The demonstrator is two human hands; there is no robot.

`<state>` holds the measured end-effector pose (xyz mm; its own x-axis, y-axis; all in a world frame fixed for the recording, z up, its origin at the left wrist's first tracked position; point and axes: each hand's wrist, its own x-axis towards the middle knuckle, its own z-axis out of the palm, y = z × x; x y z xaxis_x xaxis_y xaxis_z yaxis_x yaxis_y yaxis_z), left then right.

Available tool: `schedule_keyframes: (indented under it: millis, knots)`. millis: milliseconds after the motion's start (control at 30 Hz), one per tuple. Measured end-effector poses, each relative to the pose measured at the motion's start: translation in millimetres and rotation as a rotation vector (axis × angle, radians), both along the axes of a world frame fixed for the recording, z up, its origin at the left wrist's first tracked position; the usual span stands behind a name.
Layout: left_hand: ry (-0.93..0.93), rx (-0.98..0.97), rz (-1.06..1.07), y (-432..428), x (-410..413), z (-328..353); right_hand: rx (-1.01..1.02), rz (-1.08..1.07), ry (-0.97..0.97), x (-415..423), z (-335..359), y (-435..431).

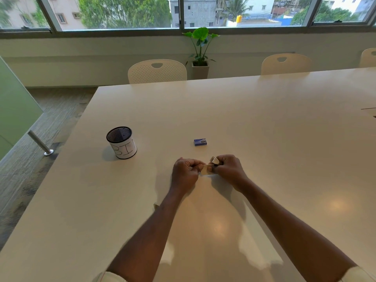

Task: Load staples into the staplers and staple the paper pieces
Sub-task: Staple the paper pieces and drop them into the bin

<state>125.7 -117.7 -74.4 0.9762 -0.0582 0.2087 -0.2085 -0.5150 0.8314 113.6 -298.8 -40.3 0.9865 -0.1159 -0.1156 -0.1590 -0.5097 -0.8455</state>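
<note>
Past loading, seemingly — grips stapler (214, 160) in right hand (228, 169), pinches paper piece (205, 170) in left hand (185, 172). Ignores staple box (200, 142) at 12 o'clock.

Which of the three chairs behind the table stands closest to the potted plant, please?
The leftmost chair, just left of the potted plant; the other two chairs stand well to the plant's right.
</note>
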Motion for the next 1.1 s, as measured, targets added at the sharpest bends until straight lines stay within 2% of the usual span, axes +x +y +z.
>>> schedule_keyframes:
  millis: [600, 900, 1100]
  knots:
    - [-0.038, 0.047, 0.016, -1.4, -0.9, -0.7, 0.034, 0.037, 0.025, 4.3, -1.7, -1.1]
    - [0.03, -0.079, 0.052, 0.1, 0.5, 0.2, 0.128, 0.008, 0.058, 1.2, 4.8, -2.8]
    - [0.046, -0.117, 0.061, 1.0, -3.7, 4.3, 0.092, -0.059, 0.047, 5.3, -0.1, 4.0]
